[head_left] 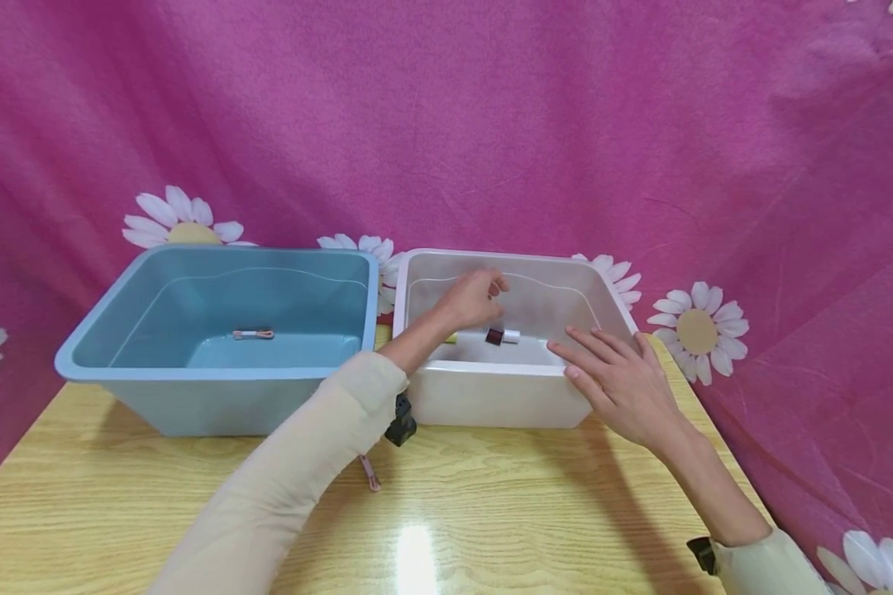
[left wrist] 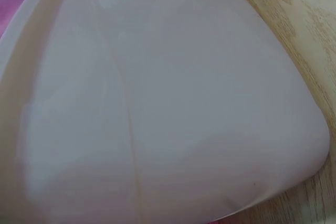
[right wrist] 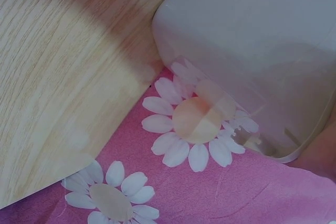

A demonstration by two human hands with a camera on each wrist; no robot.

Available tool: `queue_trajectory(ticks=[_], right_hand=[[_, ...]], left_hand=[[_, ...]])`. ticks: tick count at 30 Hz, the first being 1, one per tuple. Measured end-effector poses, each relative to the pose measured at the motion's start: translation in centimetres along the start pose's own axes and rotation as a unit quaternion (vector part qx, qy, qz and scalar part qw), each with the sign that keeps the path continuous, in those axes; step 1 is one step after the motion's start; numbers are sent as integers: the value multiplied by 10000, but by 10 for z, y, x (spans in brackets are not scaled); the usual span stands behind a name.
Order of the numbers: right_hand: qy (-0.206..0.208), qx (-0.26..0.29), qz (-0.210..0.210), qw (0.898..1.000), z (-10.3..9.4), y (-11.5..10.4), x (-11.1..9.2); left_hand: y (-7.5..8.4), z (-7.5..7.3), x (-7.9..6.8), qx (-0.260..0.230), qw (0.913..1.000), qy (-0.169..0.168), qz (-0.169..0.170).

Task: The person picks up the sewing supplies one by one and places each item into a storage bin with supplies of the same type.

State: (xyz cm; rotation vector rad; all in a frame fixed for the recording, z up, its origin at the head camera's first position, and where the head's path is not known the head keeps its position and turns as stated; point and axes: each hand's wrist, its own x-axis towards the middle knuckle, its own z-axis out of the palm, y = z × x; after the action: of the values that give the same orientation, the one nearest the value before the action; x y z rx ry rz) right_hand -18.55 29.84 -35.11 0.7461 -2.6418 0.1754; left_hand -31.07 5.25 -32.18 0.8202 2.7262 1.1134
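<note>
My left hand [head_left: 475, 299] hangs inside the white bin [head_left: 491, 397], its fingers loosely bent and nothing visible between them. Below it on the bin floor lies a small bottle-like item with a dark red body [head_left: 494, 336] and a white cap [head_left: 511, 336]. Part of a yellow item [head_left: 451, 338] shows beside my left forearm; the rest is hidden. My right hand [head_left: 625, 384] rests at the bin's right front rim with its fingers spread. In the right wrist view only a bit of that hand shows at the right edge.
A blue bin [head_left: 223, 373] stands left of the white one, holding a slim pinkish item [head_left: 253, 334]. Another small pinkish item [head_left: 370, 473] lies on the wooden table [head_left: 491, 512], partly behind my left sleeve. A magenta cloth [head_left: 446, 124] with daisies hangs behind the bins.
</note>
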Motion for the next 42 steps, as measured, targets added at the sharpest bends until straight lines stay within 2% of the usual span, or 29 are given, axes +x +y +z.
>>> queue_trajectory(ticks=[11, 23, 37, 42], right_hand=[[-38, 10, 7, 10000, -1, -1, 0], [-108, -8, 76, 9999, 0, -2, 0], [-133, 5, 96, 9999, -1, -2, 0], [-156, 7, 104, 9998, -2, -2, 0]], left_hand=[[4, -3, -3, -163, 9998, 38, 49], [5, -13, -16, -720, 9972, 3, 211], [21, -27, -51, -1326, 9904, -232, 303], [29, -31, -64, -1368, 9897, -209, 367]])
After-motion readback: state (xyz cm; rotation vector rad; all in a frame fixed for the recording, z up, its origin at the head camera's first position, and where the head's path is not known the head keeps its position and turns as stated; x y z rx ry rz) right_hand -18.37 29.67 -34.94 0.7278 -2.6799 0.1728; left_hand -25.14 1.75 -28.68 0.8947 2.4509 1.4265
